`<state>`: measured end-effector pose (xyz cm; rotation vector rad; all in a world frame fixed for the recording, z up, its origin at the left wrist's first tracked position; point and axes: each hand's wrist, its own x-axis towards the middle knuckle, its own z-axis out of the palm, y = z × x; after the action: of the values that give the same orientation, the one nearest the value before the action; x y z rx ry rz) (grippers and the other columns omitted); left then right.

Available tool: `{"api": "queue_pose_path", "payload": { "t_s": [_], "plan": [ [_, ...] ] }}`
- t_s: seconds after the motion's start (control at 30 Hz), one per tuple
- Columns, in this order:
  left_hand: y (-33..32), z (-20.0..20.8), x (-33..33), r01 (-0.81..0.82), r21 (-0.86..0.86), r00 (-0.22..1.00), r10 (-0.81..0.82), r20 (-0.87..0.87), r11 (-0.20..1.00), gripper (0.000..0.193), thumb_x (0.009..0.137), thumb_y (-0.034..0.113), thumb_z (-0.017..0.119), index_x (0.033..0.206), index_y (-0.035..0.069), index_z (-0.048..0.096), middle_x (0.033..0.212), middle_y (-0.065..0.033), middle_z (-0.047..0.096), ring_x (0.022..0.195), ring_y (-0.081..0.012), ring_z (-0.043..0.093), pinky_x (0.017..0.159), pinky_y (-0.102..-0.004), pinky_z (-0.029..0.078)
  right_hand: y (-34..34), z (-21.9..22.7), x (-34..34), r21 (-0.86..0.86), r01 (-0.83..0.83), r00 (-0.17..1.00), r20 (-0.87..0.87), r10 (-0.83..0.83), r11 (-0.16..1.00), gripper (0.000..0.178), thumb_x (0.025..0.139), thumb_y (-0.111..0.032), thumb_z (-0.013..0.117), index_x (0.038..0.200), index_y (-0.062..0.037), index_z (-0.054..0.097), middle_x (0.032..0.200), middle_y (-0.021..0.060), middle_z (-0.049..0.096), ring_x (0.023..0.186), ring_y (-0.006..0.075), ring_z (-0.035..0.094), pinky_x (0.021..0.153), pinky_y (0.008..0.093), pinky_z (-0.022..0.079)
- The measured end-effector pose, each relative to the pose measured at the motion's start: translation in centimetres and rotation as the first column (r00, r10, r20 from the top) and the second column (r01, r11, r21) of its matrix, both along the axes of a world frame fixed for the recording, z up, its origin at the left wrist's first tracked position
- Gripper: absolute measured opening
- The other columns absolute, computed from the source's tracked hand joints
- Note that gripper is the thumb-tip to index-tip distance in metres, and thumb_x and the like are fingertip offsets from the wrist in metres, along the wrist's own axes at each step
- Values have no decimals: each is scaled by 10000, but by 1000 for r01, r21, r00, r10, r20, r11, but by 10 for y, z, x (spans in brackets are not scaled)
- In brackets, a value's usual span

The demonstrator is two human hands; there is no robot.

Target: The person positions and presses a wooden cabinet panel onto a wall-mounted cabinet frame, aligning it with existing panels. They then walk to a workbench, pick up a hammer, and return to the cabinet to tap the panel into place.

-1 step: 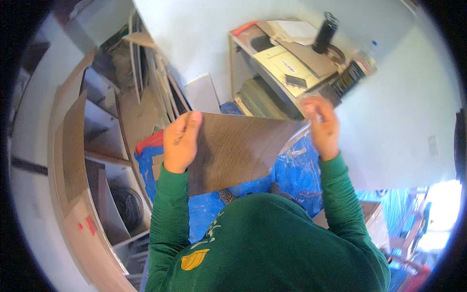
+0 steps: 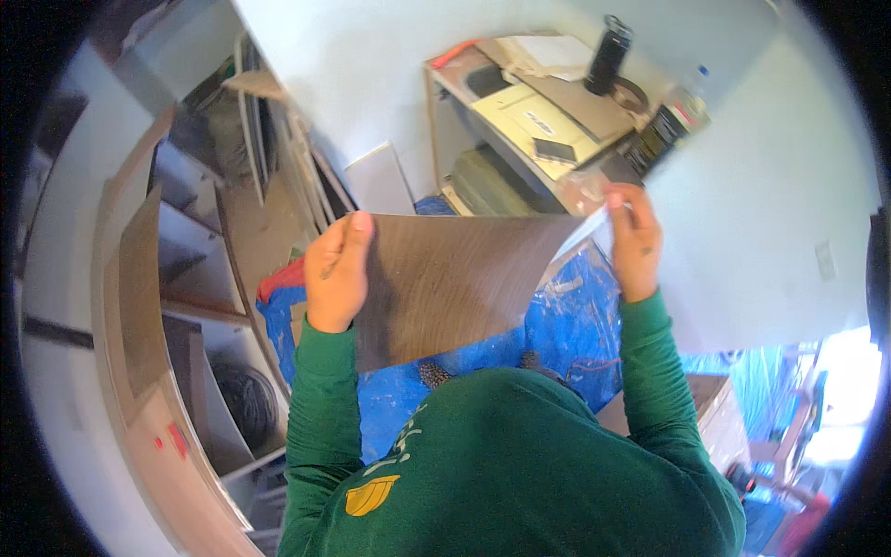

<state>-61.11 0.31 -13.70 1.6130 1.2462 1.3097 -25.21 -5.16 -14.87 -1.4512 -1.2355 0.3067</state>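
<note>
Obscuring the fingers of the left hand point(image 2: 337, 278), the brown sheet point(image 2: 445, 283) hangs short of the near edge of the desk point(image 2: 452, 78) — left thumb clamped over its upper-left corner. The raised right hand point(image 2: 637, 243) pinches a whitish strip point(image 2: 587, 232) — film or underside, indistinct.

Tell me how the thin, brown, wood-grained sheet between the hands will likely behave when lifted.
The thin, brown, wood-grained sheet is probably flexible rather than stiff, as its right side curves. It is likely light for its size, judging by its thin edge. It may sway, since its lower edge hangs free while the left hand grips near its upper left corner.
</note>
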Motion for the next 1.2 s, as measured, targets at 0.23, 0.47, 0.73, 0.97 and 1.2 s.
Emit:
{"api": "queue_pose_path", "payload": {
  "t_s": [0.23, 0.47, 0.73, 0.97, 1.2],
  "plan": [
    [-21, 21, 95, 89, -29, 939, -74, 337, 996, 311, 1013, 297, 555, 820, 64, 627, 858, 51, 582, 824, -61, 481, 764, -246, 385, -115, -56, 140, -298, 134, 900, -363, -242, 945, 535, 994, -439, 518, 1361, -49, 519, 1295, 123, 570, 1221, 209, 517, 991, 380, 443],
    [-72, 42, 226, 173, -27, 885, -143, 443, 985, 392, 1015, 346, 538, 1063, -17, 677, 1052, -59, 684, 977, -129, 591, 912, -285, 423, -172, -54, 233, -188, 60, 889, -437, -139, 980, 529, 1001, -293, 548, 1437, -19, 422, 1205, 132, 612, 1144, 188, 545, 984, 327, 431],
    [-94, 78, 324, 265, 61, 857, -264, 443, 962, 342, 1030, 281, 517, 1150, -21, 622, 1155, -76, 642, 1040, -125, 555, 937, -284, 413, -201, -16, 306, 101, 324, 923, -254, -291, 940, 551, 970, -147, 581, 1488, -105, 399, 886, 23, 540, 850, 123, 478, 806, 280, 431],
    [-89, 147, 360, 449, 348, 887, -458, -62, 823, 437, 1001, 147, 532, 1397, -15, 445, 1298, -90, 579, 1204, -175, 513, 1057, -340, 372, -173, 43, 364, 278, 408, 900, 40, -435, 870, 459, 944, -81, 579, 1398, -128, 539, 860, 72, 465, 777, 183, 457, 777, 286, 428],
    [-50, 204, 377, 548, 588, 725, -688, 21, 595, 818, 911, 272, 672, 1533, 6, 212, 1431, -138, 468, 1279, -229, 490, 1104, -362, 350, -115, 136, 398, 445, 421, 859, 87, -505, 791, 454, 950, -123, 587, 1401, -126, 534, 849, 54, 441, 777, 171, 442, 786, 280, 421]
  ]
}}
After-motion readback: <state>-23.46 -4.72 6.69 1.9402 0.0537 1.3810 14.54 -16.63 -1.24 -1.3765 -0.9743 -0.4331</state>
